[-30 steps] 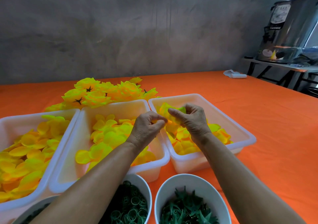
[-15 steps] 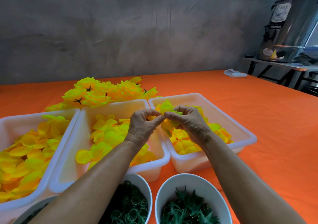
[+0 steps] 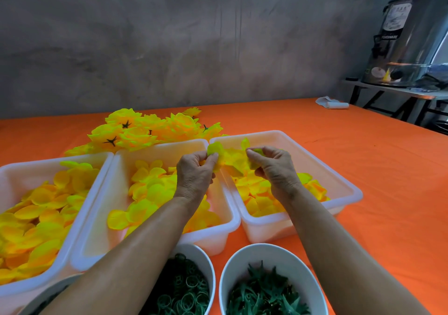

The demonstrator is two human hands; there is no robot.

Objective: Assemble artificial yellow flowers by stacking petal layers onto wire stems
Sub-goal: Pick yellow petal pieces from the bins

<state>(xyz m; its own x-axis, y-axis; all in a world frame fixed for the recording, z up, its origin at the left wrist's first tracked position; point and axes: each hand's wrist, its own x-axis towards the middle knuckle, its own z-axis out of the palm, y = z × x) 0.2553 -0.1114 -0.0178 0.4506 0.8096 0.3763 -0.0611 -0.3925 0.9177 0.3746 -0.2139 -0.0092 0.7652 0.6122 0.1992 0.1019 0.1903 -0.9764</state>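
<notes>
My left hand (image 3: 195,169) pinching a soft yellow fabric petal layer (image 3: 215,150), my right hand (image 3: 274,167) pinching another yellow petal piece (image 3: 254,162), both held apart above the right-most white plastic tray (image 3: 344,184) of yellow petals, on the orange tablecloth (image 3: 375,157)

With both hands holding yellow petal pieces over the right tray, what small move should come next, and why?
Probably bring the hands back together and nest one piece onto the other. The left hand pinches a yellow fabric petal layer; the right hand grips another yellow petal piece. They are apart above the right white plastic tray. No wire stem is visible.
</notes>
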